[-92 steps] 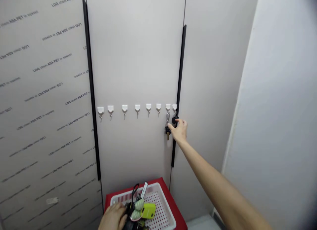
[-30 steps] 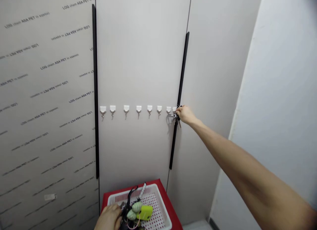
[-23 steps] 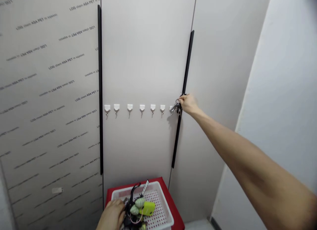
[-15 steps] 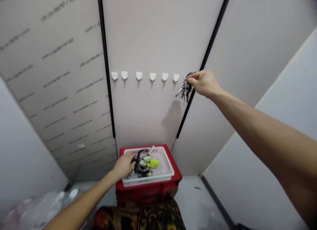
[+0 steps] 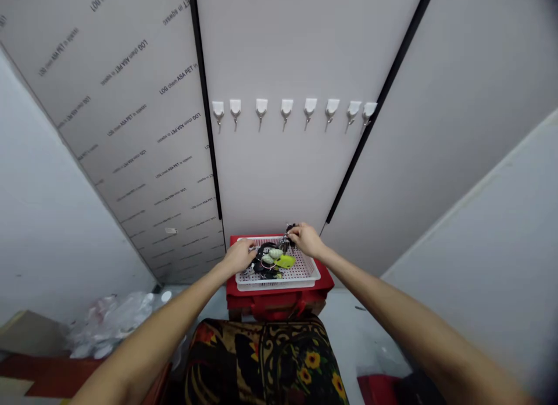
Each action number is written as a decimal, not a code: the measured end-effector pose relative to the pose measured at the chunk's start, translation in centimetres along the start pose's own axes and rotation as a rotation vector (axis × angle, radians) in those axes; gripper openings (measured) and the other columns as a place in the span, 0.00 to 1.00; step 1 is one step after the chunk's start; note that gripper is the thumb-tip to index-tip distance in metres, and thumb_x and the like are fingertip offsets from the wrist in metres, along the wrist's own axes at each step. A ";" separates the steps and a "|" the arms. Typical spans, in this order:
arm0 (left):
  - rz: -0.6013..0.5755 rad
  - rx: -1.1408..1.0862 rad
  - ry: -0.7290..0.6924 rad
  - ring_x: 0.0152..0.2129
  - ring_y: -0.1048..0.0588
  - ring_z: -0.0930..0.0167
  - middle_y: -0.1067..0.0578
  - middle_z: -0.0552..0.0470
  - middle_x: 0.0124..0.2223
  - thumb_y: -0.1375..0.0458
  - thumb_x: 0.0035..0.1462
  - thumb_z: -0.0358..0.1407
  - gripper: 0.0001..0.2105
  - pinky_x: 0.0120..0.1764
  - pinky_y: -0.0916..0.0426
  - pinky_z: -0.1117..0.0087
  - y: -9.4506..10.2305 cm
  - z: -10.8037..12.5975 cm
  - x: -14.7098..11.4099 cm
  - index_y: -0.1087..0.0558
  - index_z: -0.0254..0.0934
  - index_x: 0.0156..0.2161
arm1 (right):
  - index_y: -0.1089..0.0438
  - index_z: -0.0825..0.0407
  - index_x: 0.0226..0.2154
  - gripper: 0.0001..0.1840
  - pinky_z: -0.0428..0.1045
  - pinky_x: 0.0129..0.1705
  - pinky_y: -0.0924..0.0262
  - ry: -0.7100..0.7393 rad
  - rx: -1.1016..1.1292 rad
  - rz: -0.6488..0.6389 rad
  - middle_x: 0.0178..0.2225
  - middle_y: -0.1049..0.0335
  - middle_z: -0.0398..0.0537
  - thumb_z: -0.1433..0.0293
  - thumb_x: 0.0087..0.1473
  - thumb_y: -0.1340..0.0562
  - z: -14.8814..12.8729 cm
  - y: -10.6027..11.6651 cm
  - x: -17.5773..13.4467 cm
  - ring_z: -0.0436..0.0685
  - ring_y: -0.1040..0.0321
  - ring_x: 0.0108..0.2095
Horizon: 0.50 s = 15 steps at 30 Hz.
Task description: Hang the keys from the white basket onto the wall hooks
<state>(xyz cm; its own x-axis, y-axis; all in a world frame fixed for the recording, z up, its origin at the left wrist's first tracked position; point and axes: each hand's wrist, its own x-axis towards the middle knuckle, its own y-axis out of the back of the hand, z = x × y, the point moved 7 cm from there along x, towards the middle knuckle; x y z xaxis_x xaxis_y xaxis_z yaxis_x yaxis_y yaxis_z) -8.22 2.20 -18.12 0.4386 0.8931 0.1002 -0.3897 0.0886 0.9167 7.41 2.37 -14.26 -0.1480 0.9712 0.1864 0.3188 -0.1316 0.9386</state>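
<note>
A bunch of keys [image 5: 284,242] hangs from the fingers of my right hand [image 5: 306,240], low over the back right part of a white plastic basket [image 5: 305,269]. At the basket's left side, my left hand [image 5: 239,256] has its fingers curled at the edge of a pile of dark keys and straps [image 5: 263,268]; what they hold, if anything, is hidden. A bright yellow-green tag [image 5: 285,261] and pale green oval charms [image 5: 274,254] lie on that pile. On the wall above is a row of white hooks [image 5: 286,108] with nothing hanging on them.
The basket sits on a red bag [image 5: 279,300] against the wall. Patterned cloth [image 5: 265,358] covers my lap in front. Clear plastic bags [image 5: 113,321] and a cardboard box [image 5: 32,335] lie on the left. Black strips [image 5: 204,97] run down the wall panels.
My right hand has come down from the right end of the hook row to the basket, still holding the keys. My left hand stays at the basket's left side. The view has shifted.
</note>
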 end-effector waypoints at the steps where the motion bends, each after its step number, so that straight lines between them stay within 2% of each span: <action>1: 0.002 -0.011 -0.006 0.32 0.35 0.73 0.33 0.49 0.36 0.56 0.45 0.34 0.12 0.34 0.42 0.75 -0.2 0.1 0.1 0.35 0.35 0.35 | 0.32 0.54 0.27 0.13 0.43 0.34 0.50 -0.007 -0.011 -0.013 0.28 0.36 0.48 0.68 0.44 0.51 0.0 -0.5 -0.4 0.50 0.42 0.33; 8: 0.005 -0.072 -0.068 0.30 0.35 0.73 0.32 0.51 0.34 0.55 0.43 0.33 0.11 0.33 0.43 0.74 -1.1 1.6 0.5 0.35 0.35 0.33 | 0.34 0.53 0.27 0.12 0.43 0.33 0.49 -0.043 0.058 -0.079 0.28 0.35 0.47 0.70 0.43 0.52 0.7 -3.3 -2.1 0.51 0.41 0.31; 11: -0.014 -0.101 -0.050 0.29 0.35 0.73 0.31 0.51 0.32 0.55 0.43 0.33 0.10 0.32 0.42 0.74 -1.3 1.7 0.9 0.34 0.35 0.32 | 0.37 0.52 0.33 0.15 0.43 0.34 0.49 -0.052 0.083 -0.090 0.33 0.35 0.46 0.74 0.41 0.52 0.7 -3.8 -2.4 0.51 0.41 0.34; 15: -0.037 -0.146 -0.020 0.28 0.34 0.74 0.30 0.52 0.31 0.54 0.43 0.33 0.10 0.31 0.43 0.75 -1.4 1.6 1.3 0.34 0.34 0.31 | 0.48 0.53 0.45 0.24 0.46 0.35 0.49 -0.042 -0.010 -0.136 0.37 0.37 0.51 0.73 0.41 0.53 0.5 -4.0 -2.5 0.53 0.41 0.37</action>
<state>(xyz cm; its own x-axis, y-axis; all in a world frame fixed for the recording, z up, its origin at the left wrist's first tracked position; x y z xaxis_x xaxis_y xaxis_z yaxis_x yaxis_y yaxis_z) -5.83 2.51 -18.64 0.4705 0.8790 0.0768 -0.4858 0.1853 0.8542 6.97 0.52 -18.65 -0.1499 0.9877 0.0453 0.2893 0.0000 0.9573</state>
